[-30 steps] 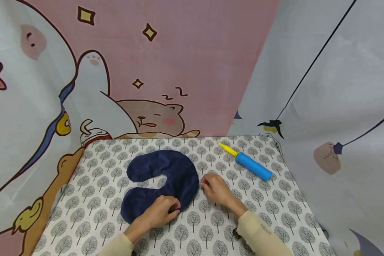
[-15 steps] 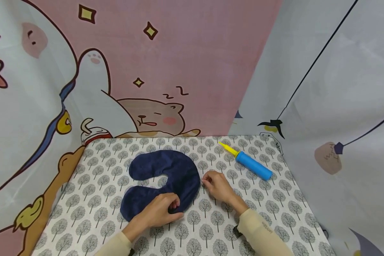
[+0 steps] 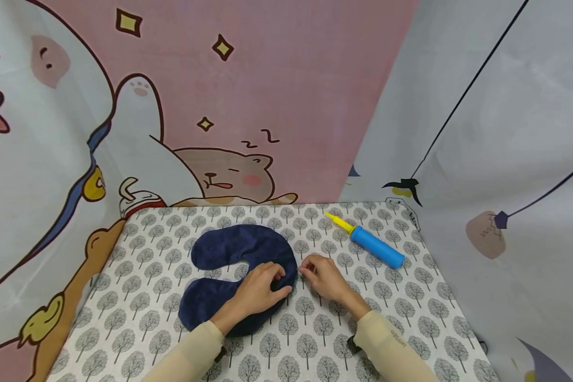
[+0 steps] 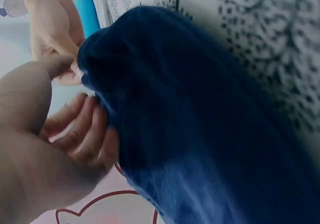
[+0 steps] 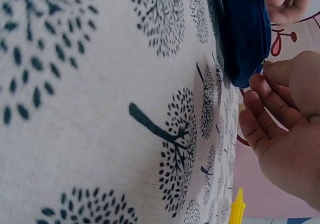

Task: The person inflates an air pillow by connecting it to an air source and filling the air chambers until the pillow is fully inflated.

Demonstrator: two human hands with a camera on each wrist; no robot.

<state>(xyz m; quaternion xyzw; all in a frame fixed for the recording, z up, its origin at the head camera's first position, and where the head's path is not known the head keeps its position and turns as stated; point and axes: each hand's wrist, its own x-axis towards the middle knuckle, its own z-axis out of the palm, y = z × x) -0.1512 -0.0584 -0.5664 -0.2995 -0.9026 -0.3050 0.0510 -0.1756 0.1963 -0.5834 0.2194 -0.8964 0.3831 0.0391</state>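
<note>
A navy U-shaped neck pillow (image 3: 279, 249) lies flat with its opening to the left. Along its outer edge runs a zipper (image 5: 261, 21), seen in the right wrist view. My right hand (image 3: 323, 277) is at the pillow's right edge, thumb and forefinger pinching the small zipper pull (image 5: 264, 61). The left hand (image 3: 260, 289) rests on the pillow's curved part, close to the right one. In the left wrist view its loosely bent fingers (image 4: 92, 129) lie against the navy fabric, and its thumb points toward the right hand.
Behind and right of the pillow lies a hand pump with a blue barrel (image 3: 377, 246) and a yellow nozzle (image 3: 339, 222). A tree-print cloth (image 3: 310, 347) covers the table. Printed curtains (image 3: 291, 79) stand at the back and both sides.
My left hand has moved from the pillow's near edge up and right onto its curved part, toward the right hand. The right hand has stayed at the pillow's right edge.
</note>
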